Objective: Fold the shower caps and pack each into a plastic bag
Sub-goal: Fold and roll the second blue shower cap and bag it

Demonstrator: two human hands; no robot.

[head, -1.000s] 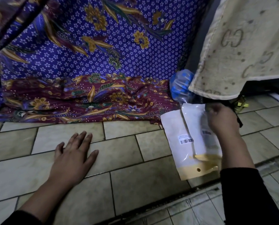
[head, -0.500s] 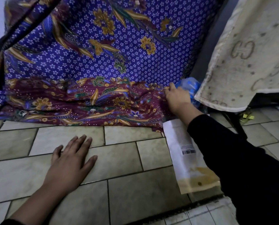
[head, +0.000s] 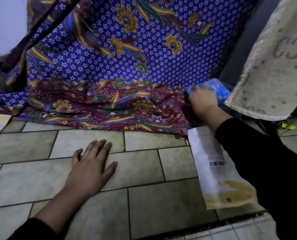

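The floor (head: 144, 172) is laid with pale greenish-grey tiles in dark grout lines. A batik cloth (head: 127, 66) hangs across the back of the view, purple with small white stars and gold flowers above and maroon with leaves along its hem, which spills onto the tiles. Right of the batik cloth hangs a beige towel (head: 274, 66) printed with ring shapes.

At the batik cloth's lower right corner, between it and the towel, sits a bundle of shower caps (head: 219, 90), bright blue under glossy clear plastic. The right hand (head: 202, 101) has its back to the camera, and its fingers curl into that bundle, gripping it.

Just below the same corner of the cloth, a white plastic bag (head: 211, 170) lies flat on the tiles. It has a barcode label and a yellow band with a small hole at its near end, and the black sleeve partly covers it.

In front of the cloth's hem, the left hand (head: 92, 167) rests palm-down on the tiles, fingers straight and spread, holding nothing.
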